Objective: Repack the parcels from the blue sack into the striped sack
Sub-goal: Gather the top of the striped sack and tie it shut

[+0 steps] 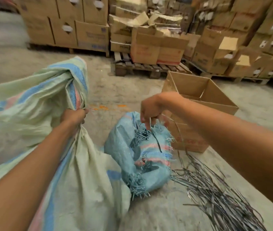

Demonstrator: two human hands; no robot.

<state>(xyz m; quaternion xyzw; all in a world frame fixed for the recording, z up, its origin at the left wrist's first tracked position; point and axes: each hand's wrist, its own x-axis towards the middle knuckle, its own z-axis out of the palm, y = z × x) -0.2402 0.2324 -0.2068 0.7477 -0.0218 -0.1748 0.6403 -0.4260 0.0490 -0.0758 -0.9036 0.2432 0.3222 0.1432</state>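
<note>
We judge repacking barely begun: left of the box [199,97], our left hand [74,117] grips the bunched neck of the striped sack [32,114], while our right hand [149,112] pinches the frayed mouth of the blue sack [129,155] lying just beside the box, no parcel in sight.

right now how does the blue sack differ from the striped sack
The blue sack is small, teal and frayed at its edges; the striped sack is larger and pale green. The left hand grips the striped sack; the right hand pinches the blue sack's fringe. Both carry pink and blue bands.
</note>
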